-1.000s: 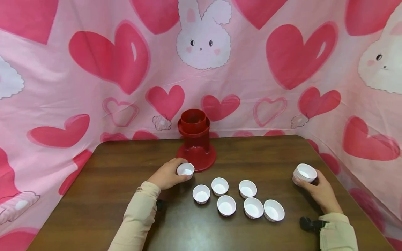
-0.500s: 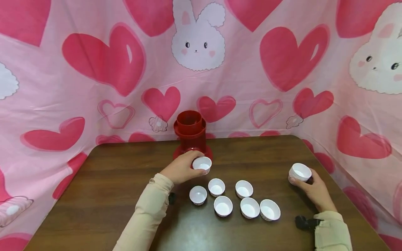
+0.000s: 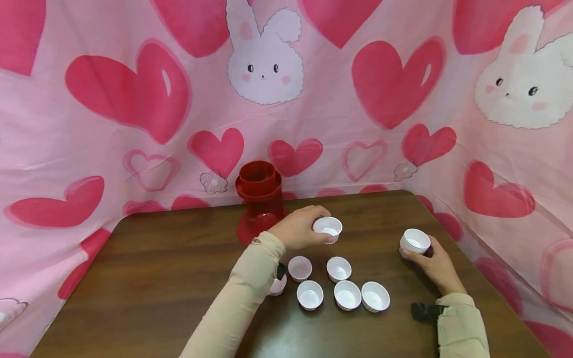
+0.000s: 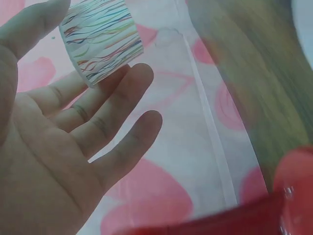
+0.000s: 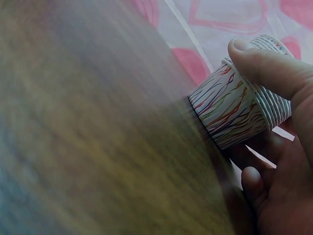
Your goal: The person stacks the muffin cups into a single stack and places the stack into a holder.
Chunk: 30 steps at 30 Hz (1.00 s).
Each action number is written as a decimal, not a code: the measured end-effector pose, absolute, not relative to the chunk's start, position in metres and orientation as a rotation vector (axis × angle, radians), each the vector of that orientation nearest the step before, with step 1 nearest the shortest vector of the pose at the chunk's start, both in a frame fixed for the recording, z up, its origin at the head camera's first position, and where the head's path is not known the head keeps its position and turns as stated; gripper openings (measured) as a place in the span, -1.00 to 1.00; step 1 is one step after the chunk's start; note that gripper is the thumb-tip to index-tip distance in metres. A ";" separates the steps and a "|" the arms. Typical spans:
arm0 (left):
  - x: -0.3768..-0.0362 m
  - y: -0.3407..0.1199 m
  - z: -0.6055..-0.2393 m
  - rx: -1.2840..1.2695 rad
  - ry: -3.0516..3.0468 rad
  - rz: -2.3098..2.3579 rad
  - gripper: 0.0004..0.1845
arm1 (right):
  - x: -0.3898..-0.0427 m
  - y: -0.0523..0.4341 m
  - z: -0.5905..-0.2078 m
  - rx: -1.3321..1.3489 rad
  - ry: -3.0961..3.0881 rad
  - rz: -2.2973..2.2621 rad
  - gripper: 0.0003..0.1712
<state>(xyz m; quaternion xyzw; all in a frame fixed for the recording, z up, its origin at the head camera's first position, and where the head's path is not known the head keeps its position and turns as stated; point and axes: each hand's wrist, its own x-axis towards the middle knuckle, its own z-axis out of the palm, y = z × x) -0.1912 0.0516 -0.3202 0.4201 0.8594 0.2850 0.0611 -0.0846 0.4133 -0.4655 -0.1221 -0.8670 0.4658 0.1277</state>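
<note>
Little paper cups [image 3: 343, 295] are white inside with thin rainbow squiggly lines outside, the plastic tower thing [image 3: 258, 201] is solid red, table [image 3: 156, 278] dark brown woodgrain, backdrop [image 3: 134, 99] pink with hearts and white bunnies.

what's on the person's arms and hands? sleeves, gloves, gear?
Both arms wear long beige sleeves, the left sleeve and the right sleeve. A small black device sits at each wrist, clearest at the right wrist. The left hand and right hand are bare, no gloves.

A makeshift recording booth: a pink heart-and-bunny cloth [image 3: 313, 99] is draped as walls around a small wooden table [image 3: 170, 278].
</note>
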 end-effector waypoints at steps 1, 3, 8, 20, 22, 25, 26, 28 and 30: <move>-0.191 0.058 -0.319 1.284 2.596 0.854 -0.54 | -0.085 0.413 -0.466 -0.354 -2.522 1.361 -0.10; -0.193 0.070 -0.316 1.313 2.586 0.837 -0.52 | -0.085 0.414 -0.467 -0.349 -2.518 1.368 -0.10; -0.196 0.106 -0.312 1.392 2.560 0.774 -0.40 | -0.084 0.415 -0.468 -0.363 -2.499 1.375 -0.11; -0.193 0.191 -0.335 1.411 2.522 0.774 -0.30 | -0.083 0.412 -0.468 -0.340 -2.484 1.423 -0.10; -0.192 0.202 -0.339 1.398 2.516 0.773 -0.30 | -0.084 0.412 -0.467 -0.338 -2.482 1.430 -0.11; -0.190 0.215 -0.344 1.379 2.519 0.764 -0.31 | -0.084 0.412 -0.465 -0.346 -2.473 1.463 -0.10; -0.189 0.219 -0.345 1.372 2.520 0.760 -0.32 | -0.084 0.413 -0.464 -0.350 -2.470 1.474 -0.09; -0.188 0.226 -0.348 1.366 2.527 0.752 -0.32 | -0.084 0.413 -0.464 -0.356 -2.464 1.492 -0.08; -0.186 0.232 -0.350 1.351 2.536 0.746 -0.34 | -0.084 0.413 -0.463 -0.353 -2.463 1.497 -0.08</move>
